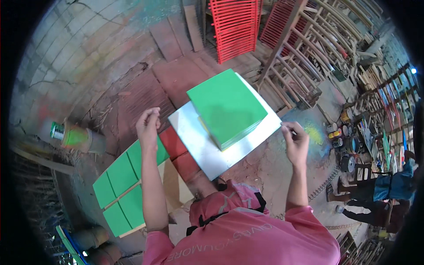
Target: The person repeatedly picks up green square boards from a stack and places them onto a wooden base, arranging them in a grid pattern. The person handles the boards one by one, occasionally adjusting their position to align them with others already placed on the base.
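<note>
In front of me a square stack of green panels (227, 106) sits on a larger white board (194, 141), turned at an angle. Thin layered edges show along the stack's near side. My right hand (297, 140) pinches the board's right corner between thumb and fingers. Just off its left corner, a small gap away, is my left hand (149, 126), its fingers curled together with nothing visible in them. Below my left forearm, several green panels (121, 174) lie in rows on a wooden support. Red blocks (172, 143) show between them and the white board.
A paint-stained bucket (75, 137) stands at the left by the block wall. Red slatted frames (236, 28) and wooden ladder-like frames (300, 57) stand at the back. Cans and pots (346, 145) are on the floor at right, near another person (393, 185).
</note>
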`<state>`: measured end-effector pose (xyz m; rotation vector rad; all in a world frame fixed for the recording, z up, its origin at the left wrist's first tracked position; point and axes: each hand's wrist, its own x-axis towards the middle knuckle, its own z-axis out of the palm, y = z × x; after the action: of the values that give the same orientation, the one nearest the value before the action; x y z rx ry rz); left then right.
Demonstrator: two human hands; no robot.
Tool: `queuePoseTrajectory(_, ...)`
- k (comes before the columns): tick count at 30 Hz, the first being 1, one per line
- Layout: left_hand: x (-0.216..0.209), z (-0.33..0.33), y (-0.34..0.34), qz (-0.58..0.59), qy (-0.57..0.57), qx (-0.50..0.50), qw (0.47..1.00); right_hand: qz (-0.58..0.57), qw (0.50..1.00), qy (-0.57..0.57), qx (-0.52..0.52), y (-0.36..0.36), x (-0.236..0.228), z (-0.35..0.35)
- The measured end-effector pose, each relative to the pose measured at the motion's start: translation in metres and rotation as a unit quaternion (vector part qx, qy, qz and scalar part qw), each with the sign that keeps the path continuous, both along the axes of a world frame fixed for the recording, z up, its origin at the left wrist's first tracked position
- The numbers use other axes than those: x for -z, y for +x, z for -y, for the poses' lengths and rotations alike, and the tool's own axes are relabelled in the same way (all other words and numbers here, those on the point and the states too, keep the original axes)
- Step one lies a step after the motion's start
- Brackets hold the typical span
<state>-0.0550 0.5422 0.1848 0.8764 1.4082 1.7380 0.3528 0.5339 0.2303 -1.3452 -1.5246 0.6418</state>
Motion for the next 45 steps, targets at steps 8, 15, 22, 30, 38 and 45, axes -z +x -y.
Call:
queuePoseTrajectory(8, 0.013, -0.069, 0.012, -0.219, 0.034, -0.036, 0.974, 0.14, 0.976, 0.166, 0.028, -0.011, 0.025, -0.055)
queuePoseTrajectory(15, 0.026, -0.082, 0.013, -0.231, 0.043, -0.037, 0.971, 0.158, 0.97, 0.187, 0.002, -0.011, 0.033, -0.061)
queuePoseTrajectory(22, 0.024, -0.087, 0.022, -0.211, 0.04, -0.023, 0.976, 0.162, 0.968, 0.194, -0.009, -0.016, 0.03, -0.062)
queuePoseTrajectory(30, 0.022, -0.09, 0.024, -0.252, 0.04, -0.003, 0.967, 0.189, 0.961, 0.202, -0.021, -0.016, 0.026, -0.06)
queuePoseTrajectory(38, 0.023, -0.095, 0.032, -0.281, 0.063, 0.039, 0.957, 0.199, 0.958, 0.204, -0.015, -0.019, 0.026, -0.059)
queuePoseTrajectory(45, 0.013, -0.09, 0.03, -0.345, 0.018, 0.057, 0.937, 0.196, 0.959, 0.205, -0.017, -0.021, 0.026, -0.06)
